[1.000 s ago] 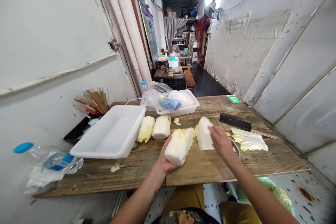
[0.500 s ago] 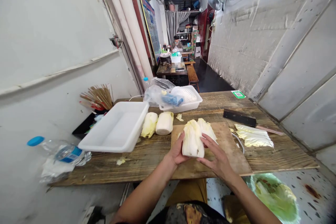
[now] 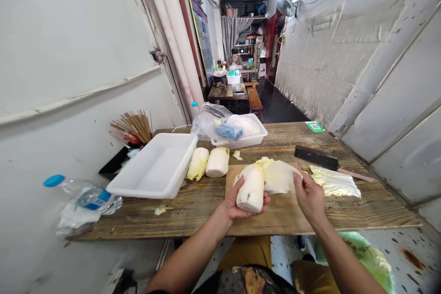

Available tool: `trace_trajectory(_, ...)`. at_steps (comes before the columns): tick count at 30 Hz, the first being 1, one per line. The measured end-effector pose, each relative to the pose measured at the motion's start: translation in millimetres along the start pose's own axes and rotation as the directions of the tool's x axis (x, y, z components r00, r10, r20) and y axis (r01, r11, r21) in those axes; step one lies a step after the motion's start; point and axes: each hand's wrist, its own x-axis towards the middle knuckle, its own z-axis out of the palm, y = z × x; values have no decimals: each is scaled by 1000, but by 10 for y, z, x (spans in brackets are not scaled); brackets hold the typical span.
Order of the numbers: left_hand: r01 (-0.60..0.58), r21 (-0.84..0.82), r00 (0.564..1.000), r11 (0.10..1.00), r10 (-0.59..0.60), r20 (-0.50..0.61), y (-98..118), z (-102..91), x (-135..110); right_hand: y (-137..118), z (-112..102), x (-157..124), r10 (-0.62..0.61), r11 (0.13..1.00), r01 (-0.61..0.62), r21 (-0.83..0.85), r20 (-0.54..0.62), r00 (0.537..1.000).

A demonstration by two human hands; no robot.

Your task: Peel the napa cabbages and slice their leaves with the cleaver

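My left hand point(image 3: 237, 204) is wrapped round the white base of a napa cabbage point(image 3: 250, 188) that lies on the wooden cutting board point(image 3: 275, 216). My right hand point(image 3: 309, 195) pinches the edge of a pale outer leaf point(image 3: 278, 177), which is pulled out to the right of the head. Two more cabbage pieces point(image 3: 209, 163) lie just left of the board. A cleaver point(image 3: 317, 157) rests on the table behind a small pile of peeled leaves point(image 3: 333, 181) at the right.
A white plastic tray point(image 3: 155, 170) stands at the left, a second white basket point(image 3: 241, 134) with plastic bags behind it. A water bottle point(image 3: 82, 197) lies at the near left. Bamboo skewers point(image 3: 132, 126) stand by the wall. A green-lined bin point(image 3: 368, 257) sits below right. A person sits far back.
My right hand left the top of the cabbage, took an outer leaf and drew it off to the right. My left hand kept hold of the head.
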Motion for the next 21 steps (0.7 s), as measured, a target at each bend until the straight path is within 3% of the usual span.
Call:
trace_trajectory(2, 30, -4, 999, 1000, -30, 20, 0, -32, -66, 96, -12, 178, 28, 996, -37, -85, -99, 995)
trace_trajectory(4, 29, -34, 1000, 999, -29, -5, -4, -41, -120, 219, 53, 282, -80, 979, 54, -196, -129, 988)
trace_trajectory(5, 5, -51, 1000, 999, -6, -21, -7, -38, -137, 288, 117, 290, -171, 954, 148, -261, -65, 983)
trace_trajectory(7, -60, -79, 998, 995, 58, -34, -15, -22, -149, 415, 276, 218, -298, 869, 358, -341, 216, 930)
trace_trajectory(9, -124, -92, 992, 988, 121, -32, -17, -12, -139, 482, 414, 69, -284, 805, 471, -360, 464, 839)
trace_trajectory(11, -174, -83, 984, 981, 169, -61, -12, -16, -114, 443, 464, -96, -250, 805, 474, -357, 520, 817)
trace_trajectory(13, -209, -65, 973, 976, 200, -114, -5, -26, -78, 289, 421, -232, -271, 871, 426, -244, 485, 832)
trace_trajectory(15, -227, -60, 965, 972, 216, -150, -6, -20, -27, 68, 335, -322, -304, 938, 346, 10, 498, 812)
trace_trajectory(17, -263, -54, 955, 963, 252, -160, -11, 19, 29, -134, 267, -368, -335, 941, 248, 232, 518, 787)
trace_trajectory(19, -273, -12, 950, 962, 268, -160, -8, 90, 75, -243, 236, -374, -340, 926, 208, 316, 454, 824)
trace_trajectory(21, -208, 68, 969, 976, 215, -120, 14, 183, 95, -244, 223, -351, -330, 923, 223, 312, 351, 876)
